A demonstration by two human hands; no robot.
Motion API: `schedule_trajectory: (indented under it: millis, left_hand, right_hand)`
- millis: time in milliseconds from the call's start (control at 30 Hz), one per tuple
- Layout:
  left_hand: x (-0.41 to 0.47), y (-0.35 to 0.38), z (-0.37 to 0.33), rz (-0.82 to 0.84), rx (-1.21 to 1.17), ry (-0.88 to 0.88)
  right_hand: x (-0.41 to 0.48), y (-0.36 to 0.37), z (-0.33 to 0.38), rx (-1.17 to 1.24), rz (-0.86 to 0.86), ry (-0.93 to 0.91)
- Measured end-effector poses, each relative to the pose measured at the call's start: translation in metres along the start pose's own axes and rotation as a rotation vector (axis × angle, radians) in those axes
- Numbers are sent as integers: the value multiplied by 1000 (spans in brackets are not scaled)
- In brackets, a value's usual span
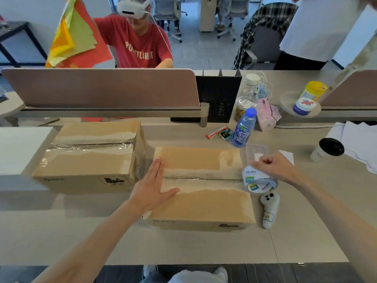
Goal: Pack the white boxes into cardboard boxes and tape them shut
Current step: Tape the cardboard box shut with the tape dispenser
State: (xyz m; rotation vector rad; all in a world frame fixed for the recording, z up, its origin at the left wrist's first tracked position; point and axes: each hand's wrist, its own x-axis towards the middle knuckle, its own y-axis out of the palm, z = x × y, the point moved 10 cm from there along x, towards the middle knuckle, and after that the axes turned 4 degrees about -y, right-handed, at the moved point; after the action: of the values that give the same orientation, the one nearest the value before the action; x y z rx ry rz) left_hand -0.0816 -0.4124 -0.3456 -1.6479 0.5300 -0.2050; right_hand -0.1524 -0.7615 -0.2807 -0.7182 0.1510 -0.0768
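Note:
A closed cardboard box [204, 203] lies in front of me with clear tape along its middle seam. My left hand [152, 185] presses flat, fingers together, on the box's left end over the seam. My right hand [273, 165] is shut on a roll of clear tape [258, 181] at the box's right end, with the tape stretched from the roll along the seam. A second cardboard box [89, 158] stands to the left, its seam taped. No white boxes show.
A grey controller [269, 210] lies right of the near box. Behind it stand a blue bottle [243, 128], a black-lidded cup [328, 150], jars and papers. A brown divider [102, 87] runs along the back. A person in a red shirt [138, 41] sits beyond it.

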Motion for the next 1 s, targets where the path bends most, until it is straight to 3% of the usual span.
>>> schedule_trajectory:
  millis: [467,1000]
  left_hand:
    - [0,1,1,-17,12,11]
    - [1,4,3,-17,28,-4]
  right_hand:
    - [5,-11,-17,-193,40,28]
    - [13,9,-43,-156,96,53]
